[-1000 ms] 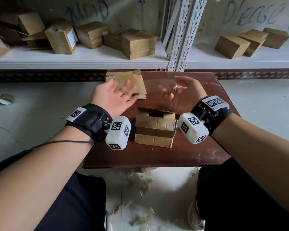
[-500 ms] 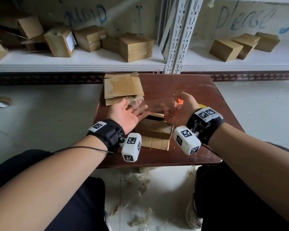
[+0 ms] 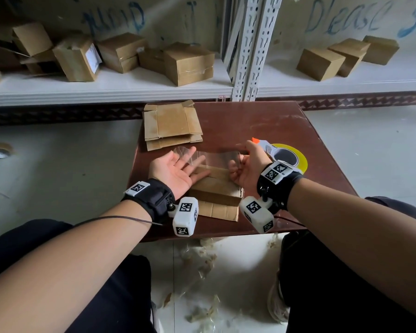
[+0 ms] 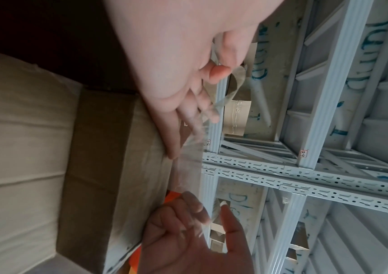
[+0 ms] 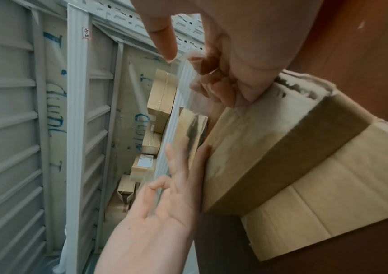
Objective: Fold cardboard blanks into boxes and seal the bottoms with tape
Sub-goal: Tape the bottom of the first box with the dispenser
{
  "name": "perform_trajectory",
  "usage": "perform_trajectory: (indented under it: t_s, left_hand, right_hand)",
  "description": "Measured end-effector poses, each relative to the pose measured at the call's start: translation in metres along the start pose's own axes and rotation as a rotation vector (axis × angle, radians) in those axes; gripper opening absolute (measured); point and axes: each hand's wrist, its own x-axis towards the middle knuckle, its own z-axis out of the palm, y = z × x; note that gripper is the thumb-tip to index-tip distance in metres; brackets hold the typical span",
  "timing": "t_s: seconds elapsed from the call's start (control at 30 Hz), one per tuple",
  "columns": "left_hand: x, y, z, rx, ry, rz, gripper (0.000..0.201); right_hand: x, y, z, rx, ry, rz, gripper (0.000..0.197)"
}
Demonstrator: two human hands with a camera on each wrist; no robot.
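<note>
So a strip of clear tape (image 3: 214, 157) is being held stretched between both hands, right above the folded box (image 3: 216, 186) that's sitting on the tabletop (image 3: 262, 121). The left hand (image 3: 175, 168) is being kept palm-up with the fingers (image 3: 198, 164) spread and mostly straight; one tape end is being stuck against them, with the thumb apparently pinching it in the left wrist view. The right hand (image 3: 246, 164) is curled, and the other end is being pinched between thumb and bent fingers (image 5: 211, 81).

The bit that matters: the tape's long axis is running fingers-to-fingers, left to right, and the box's top seam is lying just below and slightly nearer the wrists than the strip. The little-finger edge of the left hand is already being pressed against the box end, so that hand looks nearer to contact.

Probably the strip is about to be lowered onto the seam. Beyond the right fingers, a tape dispenser (image 3: 283, 156) is lying; beyond the left ones, flat cardboard blanks (image 3: 171, 123) are stacked.
</note>
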Motion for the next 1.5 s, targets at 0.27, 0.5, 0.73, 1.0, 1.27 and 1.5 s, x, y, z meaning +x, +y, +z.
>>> perform_trajectory:
  t_s: [0.27,0.5,0.73,1.0,1.27,1.5]
  left_hand:
    - [-0.006,-0.003,0.0,0.064,-0.056,0.019,0.024]
    - [-0.002,-0.006,-0.01,-0.02,0.008,0.069,0.025]
    - [0.001,-0.004,-0.012,-0.036,0.041,0.048,0.032]
    - [-0.011,-0.004,-0.004,0.034,0.109,0.058,0.047]
    - [-0.02,0.006,-0.006,0.183,0.179,0.083,0.043]
    - [-0.021,0.02,-0.01,0.411,0.262,0.162,0.029]
  right_hand:
    - [0.002,-0.004,0.015,-0.076,-0.089,-0.04,0.041]
    - [-0.001,-0.01,0.023,-0.026,-0.138,0.025,0.043]
    - [-0.013,-0.004,0.012,-0.134,-0.062,-0.005,0.028]
    - [0.005,0.019,-0.001,-0.251,-0.087,-0.071,0.037]
    - [0.011,0.013,0.003,-0.258,-0.092,-0.114,0.032]
    - [0.009,0.012,0.012,-0.32,0.005,-0.195,0.046]
